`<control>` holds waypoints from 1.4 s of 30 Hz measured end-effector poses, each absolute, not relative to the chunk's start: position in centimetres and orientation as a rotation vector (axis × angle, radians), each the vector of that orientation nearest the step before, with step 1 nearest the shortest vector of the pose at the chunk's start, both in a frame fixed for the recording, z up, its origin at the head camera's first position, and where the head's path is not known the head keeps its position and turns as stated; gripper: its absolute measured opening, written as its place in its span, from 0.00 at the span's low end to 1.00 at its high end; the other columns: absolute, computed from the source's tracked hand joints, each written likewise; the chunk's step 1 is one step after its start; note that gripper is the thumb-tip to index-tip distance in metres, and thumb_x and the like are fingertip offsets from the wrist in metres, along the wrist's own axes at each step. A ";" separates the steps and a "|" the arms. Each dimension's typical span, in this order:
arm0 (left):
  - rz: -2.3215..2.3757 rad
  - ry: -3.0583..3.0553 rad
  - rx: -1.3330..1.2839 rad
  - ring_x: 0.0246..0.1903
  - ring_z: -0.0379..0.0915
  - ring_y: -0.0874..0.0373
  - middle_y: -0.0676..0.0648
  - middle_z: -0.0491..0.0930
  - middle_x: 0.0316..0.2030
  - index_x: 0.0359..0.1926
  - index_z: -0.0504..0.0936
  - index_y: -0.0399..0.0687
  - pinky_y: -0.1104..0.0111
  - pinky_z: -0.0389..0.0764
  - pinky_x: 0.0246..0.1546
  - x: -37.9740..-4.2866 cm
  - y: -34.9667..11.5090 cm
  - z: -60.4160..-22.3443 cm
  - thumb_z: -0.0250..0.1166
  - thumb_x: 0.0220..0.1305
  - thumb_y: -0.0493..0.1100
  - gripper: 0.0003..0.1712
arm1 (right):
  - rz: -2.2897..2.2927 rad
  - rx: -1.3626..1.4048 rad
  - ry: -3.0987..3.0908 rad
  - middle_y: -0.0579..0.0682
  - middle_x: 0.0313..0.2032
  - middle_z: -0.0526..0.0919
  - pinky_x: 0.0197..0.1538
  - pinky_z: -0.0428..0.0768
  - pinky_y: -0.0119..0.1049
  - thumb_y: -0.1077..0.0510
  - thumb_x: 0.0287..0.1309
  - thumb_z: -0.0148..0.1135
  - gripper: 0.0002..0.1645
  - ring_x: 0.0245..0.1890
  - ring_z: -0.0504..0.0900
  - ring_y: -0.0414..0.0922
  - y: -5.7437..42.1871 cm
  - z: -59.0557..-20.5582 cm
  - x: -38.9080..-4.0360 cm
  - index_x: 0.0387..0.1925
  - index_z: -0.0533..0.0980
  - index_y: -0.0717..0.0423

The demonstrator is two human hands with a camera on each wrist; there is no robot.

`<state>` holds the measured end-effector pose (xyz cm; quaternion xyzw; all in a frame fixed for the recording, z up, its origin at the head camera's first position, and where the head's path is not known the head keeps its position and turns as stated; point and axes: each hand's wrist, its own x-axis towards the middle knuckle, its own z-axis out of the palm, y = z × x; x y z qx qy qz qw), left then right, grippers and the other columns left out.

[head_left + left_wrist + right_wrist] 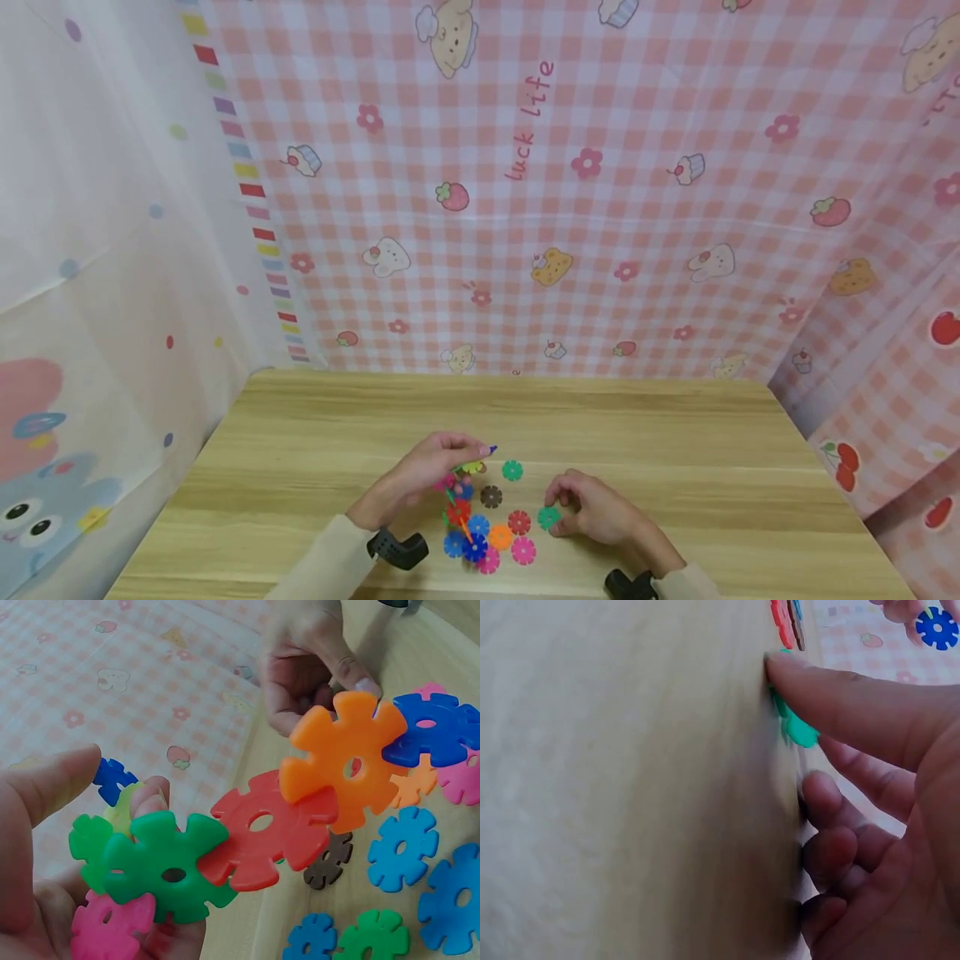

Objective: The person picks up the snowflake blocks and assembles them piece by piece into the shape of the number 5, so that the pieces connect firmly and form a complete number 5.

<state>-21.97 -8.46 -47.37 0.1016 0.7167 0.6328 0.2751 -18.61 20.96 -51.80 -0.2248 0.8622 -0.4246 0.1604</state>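
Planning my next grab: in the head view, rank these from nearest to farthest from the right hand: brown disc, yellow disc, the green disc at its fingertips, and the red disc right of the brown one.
1. Green disc, at the fingertips of the right hand.
2. Red disc, just left of the green one.
3. Brown disc, farther left.
4. Yellow disc, in the left hand.

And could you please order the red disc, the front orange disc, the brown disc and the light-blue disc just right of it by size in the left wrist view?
1. Front orange disc and red disc, too alike to rank
2. Light-blue disc
3. Brown disc, partly hidden
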 end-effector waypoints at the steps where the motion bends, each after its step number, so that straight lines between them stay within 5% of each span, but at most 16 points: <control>1: 1.698 1.923 0.282 0.29 0.74 0.58 0.48 0.79 0.40 0.55 0.78 0.35 0.72 0.77 0.29 -22.0 -8.5 -47.4 0.64 0.67 0.55 0.28 | -1.227 -0.636 2.457 0.48 0.33 0.72 0.38 0.69 0.30 0.59 0.47 0.76 0.18 0.35 0.69 0.42 20.9 -51.8 -18.7 0.38 0.76 0.52; 8: 1.693 1.899 0.338 0.27 0.73 0.60 0.48 0.79 0.39 0.56 0.77 0.34 0.71 0.77 0.29 -21.8 -8.4 -47.4 0.63 0.68 0.54 0.28 | -1.300 -0.637 2.410 0.49 0.30 0.78 0.32 0.73 0.28 0.67 0.58 0.66 0.07 0.29 0.73 0.39 21.3 -50.6 -19.3 0.37 0.76 0.56; 17: 1.688 1.878 0.372 0.27 0.73 0.59 0.46 0.80 0.39 0.57 0.77 0.33 0.70 0.77 0.29 -21.5 -8.1 -47.1 0.62 0.69 0.52 0.27 | -1.391 -0.647 2.420 0.55 0.34 0.82 0.38 0.83 0.34 0.74 0.61 0.54 0.10 0.39 0.84 0.52 21.5 -47.1 -20.6 0.41 0.75 0.60; 23: 1.689 1.870 0.399 0.28 0.74 0.58 0.39 0.79 0.49 0.57 0.78 0.34 0.71 0.77 0.29 -21.2 -7.7 -47.1 0.63 0.69 0.51 0.25 | -1.505 -0.588 2.381 0.54 0.33 0.83 0.38 0.84 0.48 0.67 0.67 0.56 0.05 0.34 0.82 0.58 21.0 -45.8 -21.0 0.43 0.76 0.60; 29: 1.686 1.871 0.425 0.30 0.75 0.57 0.37 0.82 0.49 0.58 0.78 0.36 0.70 0.78 0.32 -20.9 -7.3 -47.0 0.63 0.69 0.50 0.25 | -1.643 -0.561 2.262 0.57 0.35 0.84 0.43 0.83 0.54 0.66 0.67 0.57 0.08 0.33 0.85 0.51 20.0 -44.9 -20.8 0.46 0.76 0.63; 42: 1.718 1.874 0.449 0.29 0.76 0.58 0.40 0.86 0.42 0.53 0.83 0.44 0.69 0.80 0.31 -20.4 -6.5 -46.9 0.65 0.68 0.46 0.17 | -1.700 -0.631 2.225 0.62 0.38 0.83 0.43 0.85 0.44 0.69 0.64 0.59 0.11 0.34 0.86 0.55 18.4 -43.9 -19.6 0.48 0.75 0.68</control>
